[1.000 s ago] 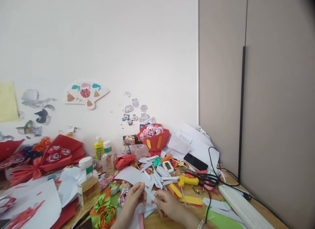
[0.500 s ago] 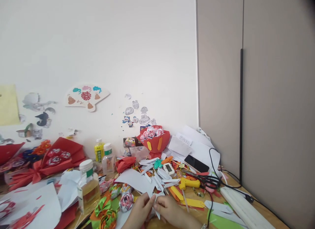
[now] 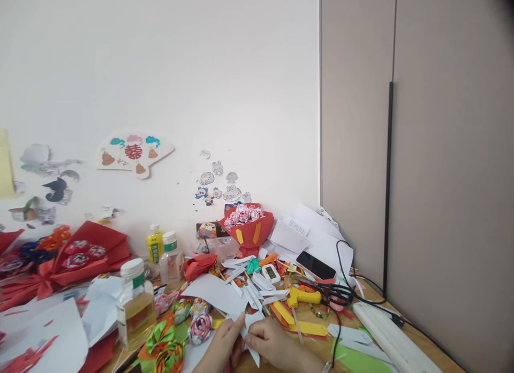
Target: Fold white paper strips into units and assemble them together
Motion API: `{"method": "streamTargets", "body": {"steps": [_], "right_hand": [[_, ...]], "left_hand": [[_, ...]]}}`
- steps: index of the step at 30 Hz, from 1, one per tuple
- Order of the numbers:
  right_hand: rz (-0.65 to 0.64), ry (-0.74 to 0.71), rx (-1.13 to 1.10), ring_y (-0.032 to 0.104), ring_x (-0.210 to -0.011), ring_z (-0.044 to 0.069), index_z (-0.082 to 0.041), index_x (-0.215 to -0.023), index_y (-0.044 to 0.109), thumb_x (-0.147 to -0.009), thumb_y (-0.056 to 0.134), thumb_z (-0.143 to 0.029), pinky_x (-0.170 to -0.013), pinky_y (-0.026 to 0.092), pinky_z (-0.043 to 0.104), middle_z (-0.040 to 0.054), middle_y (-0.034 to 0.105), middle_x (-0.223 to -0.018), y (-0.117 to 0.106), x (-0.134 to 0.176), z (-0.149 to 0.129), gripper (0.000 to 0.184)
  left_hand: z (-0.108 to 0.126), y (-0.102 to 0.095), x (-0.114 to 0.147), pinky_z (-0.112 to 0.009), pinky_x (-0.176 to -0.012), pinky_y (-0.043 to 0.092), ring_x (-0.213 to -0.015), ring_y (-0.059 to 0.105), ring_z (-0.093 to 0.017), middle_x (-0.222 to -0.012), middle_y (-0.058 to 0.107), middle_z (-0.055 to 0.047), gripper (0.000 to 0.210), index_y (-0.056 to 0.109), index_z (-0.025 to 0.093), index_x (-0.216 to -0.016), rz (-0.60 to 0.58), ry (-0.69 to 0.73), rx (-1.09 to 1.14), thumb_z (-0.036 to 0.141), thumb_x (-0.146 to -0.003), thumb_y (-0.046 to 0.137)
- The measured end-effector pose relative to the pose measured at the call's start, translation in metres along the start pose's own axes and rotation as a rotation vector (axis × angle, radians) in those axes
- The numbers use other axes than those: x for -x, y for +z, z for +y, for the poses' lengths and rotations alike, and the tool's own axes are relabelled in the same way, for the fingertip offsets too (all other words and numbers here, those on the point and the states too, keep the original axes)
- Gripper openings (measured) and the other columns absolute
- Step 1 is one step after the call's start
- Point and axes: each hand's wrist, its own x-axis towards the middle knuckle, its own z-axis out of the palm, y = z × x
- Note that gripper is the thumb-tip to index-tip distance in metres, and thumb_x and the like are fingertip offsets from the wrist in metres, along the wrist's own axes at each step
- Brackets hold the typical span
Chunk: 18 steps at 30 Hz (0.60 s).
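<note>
At the front middle of the table, both my hands meet around a small folded strip of white paper (image 3: 252, 350). My left hand (image 3: 225, 341) pinches it from the left, thumb pointing up along it. From the right, my right hand (image 3: 270, 339) grips the same paper, its fingers curled. A pointed end of the paper sticks out below the fingers. Close to my left hand lie a pink and white paper rose (image 3: 199, 328) and an orange and green paper flower (image 3: 171, 357). White folded paper strips (image 3: 251, 295) are heaped just beyond my hands.
A yellow glue gun (image 3: 304, 296), black cables (image 3: 339, 294), a phone (image 3: 316, 265) and a white timer (image 3: 271, 274) lie to the right. Bottles, including a jar of amber liquid (image 3: 138, 311), stand left. A red bouquet (image 3: 249, 231) stands at the back against the wall.
The whole view has shifted slightly, so things sit a bit further left. My hands stay together on the folded paper, and more of its lower point shows.
</note>
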Motion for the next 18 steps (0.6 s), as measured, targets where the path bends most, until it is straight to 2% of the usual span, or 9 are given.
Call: {"method": "streamTargets", "body": {"steps": [3,7,12,18], "right_hand": [[-0.036,0.018,0.008,0.035,-0.044,0.005,-0.016,-0.055,0.038,-0.081,0.041,-0.036,-0.041,0.024,0.016,-0.0066,0.037,-0.047,-0.001,0.002,0.000,0.032],[-0.045,0.063,0.011,0.036,-0.043,0.006,-0.017,-0.059,0.041,-0.081,0.039,-0.037,-0.040,0.024,0.016,-0.0067,0.037,-0.048,0.001,0.003,0.003,0.029],[0.001,0.038,0.086,0.034,-0.044,0.006,-0.017,-0.053,0.039,-0.079,0.043,-0.034,-0.041,0.023,0.017,-0.0063,0.038,-0.044,0.001,0.003,0.000,0.032],[0.011,0.051,0.058,0.037,-0.042,0.007,-0.016,-0.053,0.042,-0.081,0.038,-0.042,-0.042,0.026,0.017,-0.0058,0.040,-0.044,-0.003,0.003,-0.002,0.038]], "left_hand": [[0.007,-0.003,0.005,-0.023,-0.040,0.027,-0.030,0.033,-0.009,-0.027,0.033,0.003,0.058,0.032,0.022,-0.032,-0.001,0.009,0.012,0.070,-0.064,0.026],[0.008,-0.010,0.003,-0.025,-0.045,0.033,-0.034,0.039,-0.012,-0.031,0.039,0.002,0.053,0.036,0.022,-0.037,0.070,0.017,0.087,0.068,-0.063,0.034],[-0.001,-0.013,-0.006,-0.024,-0.041,0.028,-0.032,0.036,-0.011,-0.029,0.037,0.003,0.054,0.037,0.021,-0.037,0.093,0.038,0.157,0.068,-0.063,0.035],[-0.008,-0.016,-0.015,-0.023,-0.041,0.027,-0.029,0.035,-0.009,-0.026,0.036,0.002,0.058,0.035,0.020,-0.032,0.121,0.016,0.136,0.071,-0.061,0.032]]}}
